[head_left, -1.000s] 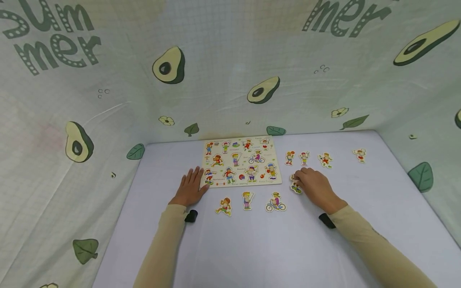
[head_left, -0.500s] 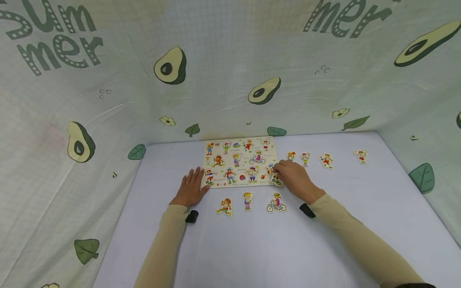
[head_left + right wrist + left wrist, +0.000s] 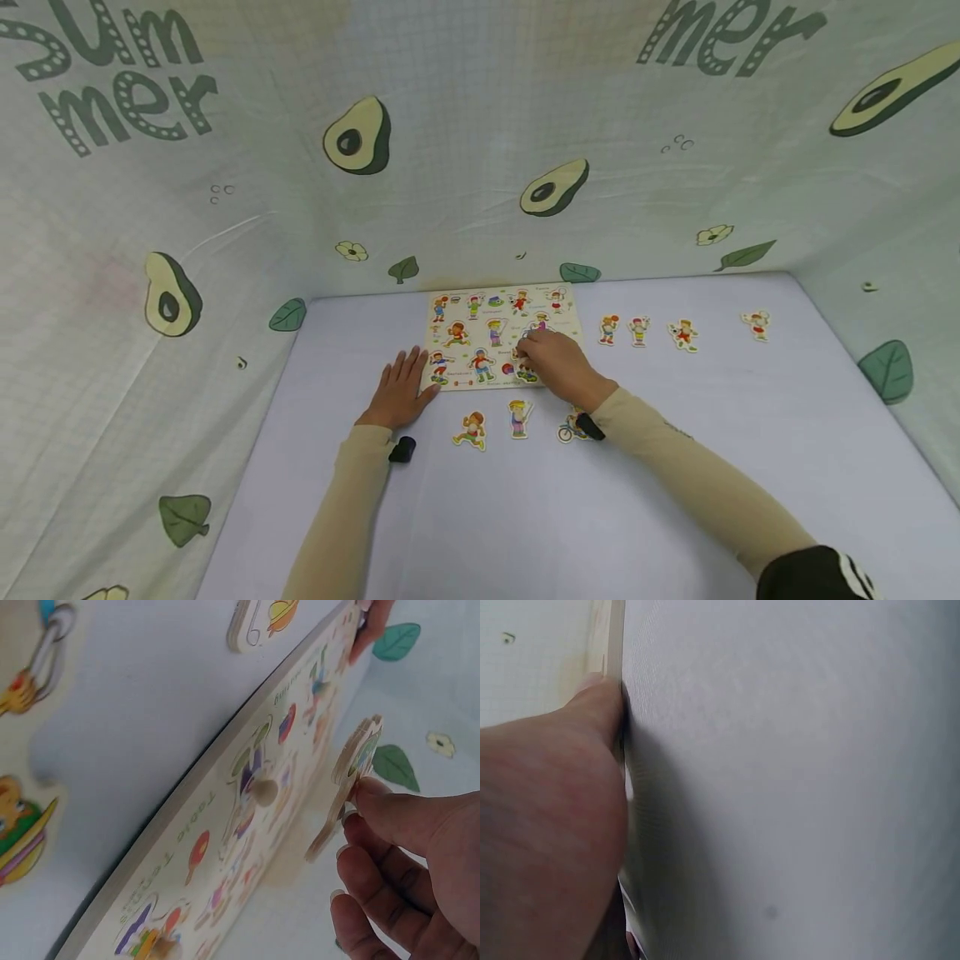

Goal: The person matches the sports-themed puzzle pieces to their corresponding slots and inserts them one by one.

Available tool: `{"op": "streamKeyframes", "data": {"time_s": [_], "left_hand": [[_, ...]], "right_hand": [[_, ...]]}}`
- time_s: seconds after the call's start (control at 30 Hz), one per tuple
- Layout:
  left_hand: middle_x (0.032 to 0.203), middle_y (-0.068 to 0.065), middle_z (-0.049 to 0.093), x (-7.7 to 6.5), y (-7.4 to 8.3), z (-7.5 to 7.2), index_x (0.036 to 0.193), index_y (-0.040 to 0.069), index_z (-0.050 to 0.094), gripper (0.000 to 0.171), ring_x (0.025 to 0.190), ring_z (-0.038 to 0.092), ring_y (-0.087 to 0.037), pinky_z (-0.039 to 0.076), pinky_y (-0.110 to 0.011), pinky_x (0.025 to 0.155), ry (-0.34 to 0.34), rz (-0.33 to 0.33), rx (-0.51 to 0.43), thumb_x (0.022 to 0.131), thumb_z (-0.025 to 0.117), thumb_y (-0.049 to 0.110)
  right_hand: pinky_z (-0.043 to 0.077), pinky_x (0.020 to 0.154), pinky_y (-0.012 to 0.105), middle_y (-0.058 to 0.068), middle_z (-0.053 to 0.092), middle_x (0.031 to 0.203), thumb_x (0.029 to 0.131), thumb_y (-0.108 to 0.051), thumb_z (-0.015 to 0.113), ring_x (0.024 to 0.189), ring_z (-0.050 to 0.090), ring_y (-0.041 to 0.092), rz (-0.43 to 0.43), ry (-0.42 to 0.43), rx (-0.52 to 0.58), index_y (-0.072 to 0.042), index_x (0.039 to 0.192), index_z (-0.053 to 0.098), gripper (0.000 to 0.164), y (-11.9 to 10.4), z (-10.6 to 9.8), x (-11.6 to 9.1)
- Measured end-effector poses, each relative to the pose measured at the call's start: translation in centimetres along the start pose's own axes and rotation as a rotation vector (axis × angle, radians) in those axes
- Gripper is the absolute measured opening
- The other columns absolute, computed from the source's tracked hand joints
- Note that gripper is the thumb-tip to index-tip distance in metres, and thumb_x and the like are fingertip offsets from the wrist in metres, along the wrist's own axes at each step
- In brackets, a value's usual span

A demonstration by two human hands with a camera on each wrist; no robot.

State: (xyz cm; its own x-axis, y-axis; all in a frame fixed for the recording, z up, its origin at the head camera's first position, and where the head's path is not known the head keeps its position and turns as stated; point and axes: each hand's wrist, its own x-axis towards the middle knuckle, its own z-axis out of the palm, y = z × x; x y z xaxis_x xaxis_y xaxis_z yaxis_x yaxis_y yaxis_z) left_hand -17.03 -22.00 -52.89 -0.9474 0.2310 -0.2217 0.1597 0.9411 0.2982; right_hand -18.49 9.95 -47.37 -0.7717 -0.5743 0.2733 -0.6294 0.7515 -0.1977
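Note:
A pale wooden puzzle board [image 3: 465, 387] printed with sports figures lies at the back of the table. My right hand [image 3: 558, 364] is over its front right part, pinching a wooden puzzle piece [image 3: 352, 769] between thumb and fingers. In the right wrist view this piece is held above the board, seen nearly edge-on. A bit of it, with a green base, shows below the fingers in the head view. My left hand [image 3: 400, 390] rests on the table with fingers spread, its thumb [image 3: 596, 701] at the board's left edge.
In front of the board lie a runner piece [image 3: 470, 431], a batter piece [image 3: 519, 419] and a cyclist piece [image 3: 567, 426], partly covered by the right wrist. Several more figure pieces, including a footballer [image 3: 683, 335], lie right of the board. A patterned cloth [image 3: 450, 217] hangs behind.
My right hand has carried the puzzle piece leftward from the table right of the board to over the board. The left hand has stayed in place.

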Motion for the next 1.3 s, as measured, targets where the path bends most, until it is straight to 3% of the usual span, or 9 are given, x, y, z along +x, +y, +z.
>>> {"op": "streamKeyframes", "data": {"time_s": [0.33,0.73,1.03,1.3], "left_hand": [[0.177,-0.021,0.009,0.1,0.3,-0.3,0.169,0.002,0.016,0.079,0.163,0.002,-0.043,0.004,-0.061,0.13,-0.009,0.003,-0.008,0.111,0.051,0.043],[0.176,-0.021,0.012,0.2,0.0,0.0,0.168,0.002,0.018,0.078,0.163,0.006,-0.044,0.007,-0.063,0.13,0.011,0.014,0.017,0.111,0.052,0.042],[0.176,-0.022,0.012,0.0,-0.3,-0.1,0.168,0.001,0.019,0.078,0.162,0.005,-0.045,0.007,-0.063,0.13,0.009,0.024,-0.004,0.111,0.053,0.041],[0.176,-0.021,0.013,0.3,-0.4,0.2,0.168,0.002,0.019,0.079,0.163,0.006,-0.044,0.008,-0.062,0.13,0.011,0.014,0.024,0.111,0.052,0.044]], "right_hand": [[0.06,0.079,0.036,0.005,0.073,0.101,0.093,-0.013,0.082,0.093,0.07,0.022,-0.086,-0.008,-0.012,-0.008,0.105,0.075,0.015,-2.9,1.5,3.6],[0.061,0.082,0.038,0.004,0.076,0.107,0.095,-0.015,0.08,0.096,0.072,0.023,-0.107,-0.109,0.02,-0.01,0.108,0.076,0.014,-5.8,3.6,7.6],[0.06,0.088,0.042,0.008,0.073,0.109,0.099,-0.011,0.076,0.101,0.071,0.024,-0.07,-0.184,0.053,-0.007,0.111,0.076,0.013,-7.6,4.1,9.6],[0.06,0.088,0.038,0.006,0.074,0.11,0.099,-0.015,0.077,0.101,0.072,0.021,-0.053,-0.216,0.001,-0.009,0.112,0.075,0.015,-8.1,5.5,10.7]]}}
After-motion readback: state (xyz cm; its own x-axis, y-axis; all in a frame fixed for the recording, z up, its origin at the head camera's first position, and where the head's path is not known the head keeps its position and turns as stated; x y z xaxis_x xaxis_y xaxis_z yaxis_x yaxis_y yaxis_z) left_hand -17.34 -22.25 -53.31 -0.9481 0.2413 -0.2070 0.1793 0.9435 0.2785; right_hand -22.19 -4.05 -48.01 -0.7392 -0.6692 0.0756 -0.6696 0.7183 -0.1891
